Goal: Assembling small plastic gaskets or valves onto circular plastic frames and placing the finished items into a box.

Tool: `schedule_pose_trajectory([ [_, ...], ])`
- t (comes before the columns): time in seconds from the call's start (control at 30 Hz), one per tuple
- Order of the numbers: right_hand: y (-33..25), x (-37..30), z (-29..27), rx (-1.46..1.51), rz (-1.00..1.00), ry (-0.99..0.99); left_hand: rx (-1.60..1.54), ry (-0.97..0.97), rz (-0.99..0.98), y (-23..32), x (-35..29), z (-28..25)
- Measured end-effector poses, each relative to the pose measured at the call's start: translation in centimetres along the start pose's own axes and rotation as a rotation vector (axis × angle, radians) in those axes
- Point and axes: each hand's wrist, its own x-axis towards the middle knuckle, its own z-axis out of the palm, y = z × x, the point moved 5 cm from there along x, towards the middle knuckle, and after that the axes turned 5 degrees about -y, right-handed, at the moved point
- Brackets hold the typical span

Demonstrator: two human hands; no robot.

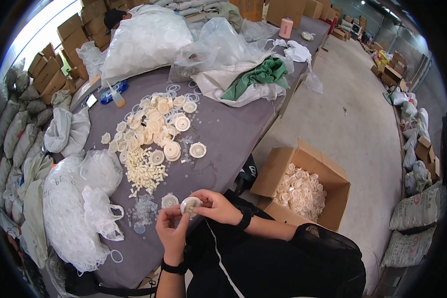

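Observation:
A round cream plastic cap (190, 205) is held between my two hands at the table's near edge. My left hand (171, 229) pinches it from the left, and my right hand (217, 207) grips its right rim. Just left of it, another such cap (169, 200) lies on the grey table. Beyond my hands spreads a heap of cream caps (156, 126), with small cream pegs (145, 169) piled at its near side. Tiny clear rings (145, 209) lie loose close to my left hand.
An open cardboard box (333, 193) full of cream caps stands right of the table. Clear bags of white rings (69, 208) crowd the left edge. Farther back are a large white sack (146, 42), a green cloth (258, 79), a small bottle (116, 97) and a pink flask (285, 28).

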Motion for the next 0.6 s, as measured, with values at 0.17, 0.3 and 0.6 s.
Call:
schedule_pose_trajectory([
  [0.17,0.8,0.0,-0.2,-0.015,0.013,-0.03,0.178,-0.017,0.1,0.8,-0.8,0.7],
  [0.3,1.7,0.1,-0.5,-0.004,0.063,-0.07,0.214,-0.024,0.083,0.7,-1.1,0.6],
  [0.6,6.6,0.7,1.2,0.434,0.385,-0.129,0.125,-0.088,-0.204,-1.5,-1.7,-3.6],
])
